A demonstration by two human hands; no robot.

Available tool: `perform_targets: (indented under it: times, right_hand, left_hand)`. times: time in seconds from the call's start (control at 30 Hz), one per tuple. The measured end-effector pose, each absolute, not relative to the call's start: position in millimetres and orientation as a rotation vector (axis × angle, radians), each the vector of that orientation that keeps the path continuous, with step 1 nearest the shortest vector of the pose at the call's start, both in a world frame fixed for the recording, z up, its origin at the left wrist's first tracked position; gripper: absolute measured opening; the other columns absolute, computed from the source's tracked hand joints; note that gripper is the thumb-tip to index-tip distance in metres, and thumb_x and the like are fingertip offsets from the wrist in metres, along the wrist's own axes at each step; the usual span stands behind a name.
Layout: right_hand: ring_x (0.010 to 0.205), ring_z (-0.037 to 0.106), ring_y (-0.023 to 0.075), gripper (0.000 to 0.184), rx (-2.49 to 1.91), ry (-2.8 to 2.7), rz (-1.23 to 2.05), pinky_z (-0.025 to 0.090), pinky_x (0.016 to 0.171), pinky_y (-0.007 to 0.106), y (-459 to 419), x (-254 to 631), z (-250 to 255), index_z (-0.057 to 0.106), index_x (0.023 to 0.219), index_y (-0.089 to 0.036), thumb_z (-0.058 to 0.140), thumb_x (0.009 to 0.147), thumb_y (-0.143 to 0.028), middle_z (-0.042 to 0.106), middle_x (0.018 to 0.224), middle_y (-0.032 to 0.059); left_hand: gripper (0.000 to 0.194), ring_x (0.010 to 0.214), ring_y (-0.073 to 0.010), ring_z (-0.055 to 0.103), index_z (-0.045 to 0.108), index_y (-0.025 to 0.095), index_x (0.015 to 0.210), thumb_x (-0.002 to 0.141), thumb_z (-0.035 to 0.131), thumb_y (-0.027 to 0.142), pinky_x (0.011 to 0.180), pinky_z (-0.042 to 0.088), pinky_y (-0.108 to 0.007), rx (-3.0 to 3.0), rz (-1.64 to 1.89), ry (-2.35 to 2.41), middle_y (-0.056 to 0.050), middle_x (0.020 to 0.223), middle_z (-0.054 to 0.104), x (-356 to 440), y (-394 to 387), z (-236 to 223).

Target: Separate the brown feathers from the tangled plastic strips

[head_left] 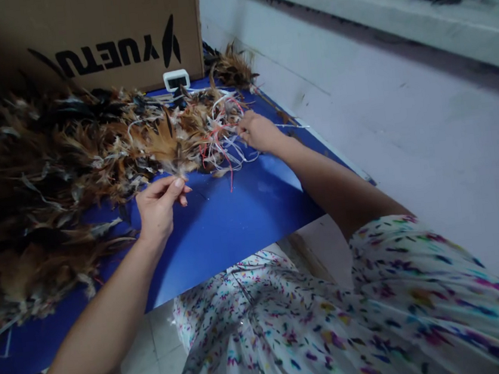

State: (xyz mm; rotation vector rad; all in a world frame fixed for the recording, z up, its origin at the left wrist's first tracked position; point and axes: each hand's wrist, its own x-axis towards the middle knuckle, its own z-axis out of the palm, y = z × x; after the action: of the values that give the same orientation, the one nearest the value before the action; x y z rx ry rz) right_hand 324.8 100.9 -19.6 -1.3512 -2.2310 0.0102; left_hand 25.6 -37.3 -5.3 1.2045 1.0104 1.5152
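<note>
Left hand (155, 209) is pinching a feather (177, 169) lightly, sparing its fluff; right hand (259, 132) is touching strings (231, 176), grip unclear

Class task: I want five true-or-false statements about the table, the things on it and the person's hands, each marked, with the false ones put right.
1. The table top is blue. True.
2. The left hand lies flat with its fingers spread wide. False: its thumb and forefinger are pinched together on a wispy feather.
3. The right hand is at the tangle of red and white strings. True.
4. The lettering on the cardboard box appears the right way up. False: it appears upside down.
5. The small white device sits on top of the box. False: it is low down, in front of the box.
</note>
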Motion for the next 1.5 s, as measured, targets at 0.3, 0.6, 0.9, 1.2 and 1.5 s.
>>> perform_targets:
  times: [0.3, 0.6, 0.9, 1.2, 1.5]
  right_hand:
    - [0.063, 0.059, 0.0116, 0.014, -1.297, -1.452, 0.744, 0.046, 0.057, 0.025, 68, 342, 41, 0.064, 0.077, -0.02, 0.076, 0.08, -0.026, 0.069, 0.074, 0.0012]
    - [0.051, 0.057, 0.0098, 0.023, -1.332, -1.309, 0.7, 0.041, 0.046, 0.022, 64, 350, 64, 0.058, 0.071, -0.021, 0.075, 0.084, -0.03, 0.062, 0.062, -0.0003]
    - [0.079, 0.068, 0.0237, 0.011, -1.798, -1.733, 0.189, 0.056, 0.08, 0.041, 66, 357, 38, 0.07, 0.084, -0.018, 0.066, 0.084, -0.028, 0.07, 0.077, 0.0065]
    - [0.092, 0.069, 0.0244, 0.01, -1.89, -2.216, 0.297, 0.051, 0.085, 0.035, 56, 293, 14, 0.073, 0.081, -0.016, 0.067, 0.084, -0.023, 0.075, 0.093, 0.0104]
    - [0.063, 0.056, 0.0126, 0.019, -1.699, -1.746, 0.715, 0.047, 0.065, 0.028, 61, 314, 23, 0.061, 0.064, -0.018, 0.069, 0.081, -0.016, 0.062, 0.064, 0.0004]
  left_hand:
    - [0.025, 0.039, -0.0079, 0.053, 0.077, 0.015, 0.069, 0.06, 0.089, 0.036, 0.04, 0.044, -0.021, 1.178, 1.507, 1.024, -0.003, 0.059, 0.072, 27, -38, -4]
    - [0.023, 0.039, -0.0077, 0.054, 0.077, 0.014, 0.069, 0.06, 0.089, 0.032, 0.04, 0.045, -0.02, 1.168, 1.513, 0.985, -0.004, 0.059, 0.072, 27, -38, -5]
    - [0.021, 0.039, -0.0081, 0.054, 0.077, 0.015, 0.071, 0.063, 0.087, 0.032, 0.04, 0.044, -0.021, 1.199, 1.503, 0.996, -0.004, 0.06, 0.072, 25, -36, -9]
    - [0.026, 0.039, -0.0078, 0.053, 0.076, 0.015, 0.069, 0.061, 0.088, 0.036, 0.041, 0.044, -0.021, 1.209, 1.482, 1.064, -0.003, 0.059, 0.071, 26, -38, -6]
    - [0.025, 0.04, -0.0074, 0.053, 0.077, 0.016, 0.069, 0.061, 0.089, 0.035, 0.042, 0.044, -0.021, 1.213, 1.49, 1.032, -0.003, 0.06, 0.072, 27, -37, -9]
